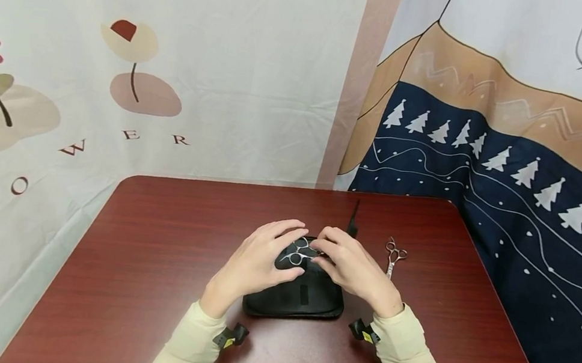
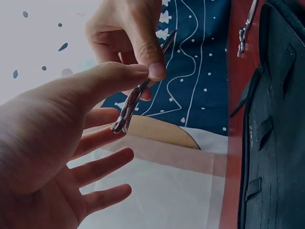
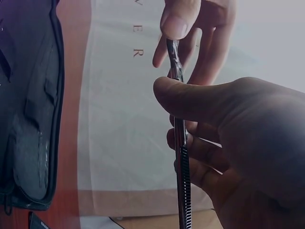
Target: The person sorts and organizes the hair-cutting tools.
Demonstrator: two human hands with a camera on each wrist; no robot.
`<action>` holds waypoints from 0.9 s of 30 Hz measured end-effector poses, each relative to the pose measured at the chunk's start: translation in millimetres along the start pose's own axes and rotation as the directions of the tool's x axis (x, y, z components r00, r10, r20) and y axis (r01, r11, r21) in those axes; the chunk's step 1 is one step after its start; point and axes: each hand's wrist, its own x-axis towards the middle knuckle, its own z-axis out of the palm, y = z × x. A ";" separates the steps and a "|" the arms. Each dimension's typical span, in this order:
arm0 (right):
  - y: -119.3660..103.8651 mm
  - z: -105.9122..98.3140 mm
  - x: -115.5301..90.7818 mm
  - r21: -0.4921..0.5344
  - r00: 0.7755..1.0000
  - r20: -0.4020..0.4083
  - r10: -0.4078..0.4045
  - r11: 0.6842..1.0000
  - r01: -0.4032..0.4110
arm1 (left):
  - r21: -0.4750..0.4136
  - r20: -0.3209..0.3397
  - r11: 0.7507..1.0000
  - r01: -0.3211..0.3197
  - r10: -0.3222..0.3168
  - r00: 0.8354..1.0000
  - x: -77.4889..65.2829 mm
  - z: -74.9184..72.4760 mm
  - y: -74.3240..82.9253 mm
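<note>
White fabric backdrop with flower prints (image 1: 254, 80) behind, navy fabric with white trees (image 1: 435, 163) off past the right hand; glossy reddish-brown wood-look counter (image 1: 162, 250) below both hands. Silver metal scissors with round finger rings (image 1: 296, 259): shiny, slim, one blade finely toothed like a comb, seen in the right wrist view. Right hand (image 1: 353, 268) pinches the scissors near mid-length, thumb on one side, fingers on the other. Rings point from right fingertips toward left hand; blades run back alongside right fingers. Left hand (image 1: 254, 259) spread, thumb and fingers apart around ring end; cannot tell if it touches. Scissors sit between the two hands, above a black soft case with rounded corners and zip edging (image 1: 293, 297), which lies on the counter below both hands. Second silver scissors with finger rings (image 1: 395, 255) lie just beyond right hand, on its outer side. Thin black object (image 1: 354, 219) just past right knuckles, too small to identify. Pale yellow sleeves (image 1: 191, 345) on both arms.
</note>
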 end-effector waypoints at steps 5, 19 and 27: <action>-0.6 1.0 -0.3 -0.015 1.000 0.007 -0.022 1.000 0.022 | 0.007 0.008 1.000 -0.008 0.008 1.000 -0.1 0.9 0.8; -4.7 1.4 0.3 -0.016 0.999 0.043 -0.002 1.000 0.002 | -0.028 0.034 1.000 -0.002 0.003 0.999 -1.9 3.7 1.1; -3.8 2.8 -0.9 -0.013 0.999 0.038 0.005 1.000 -0.004 | -0.039 0.040 0.999 -0.014 0.015 0.999 -1.8 4.7 2.4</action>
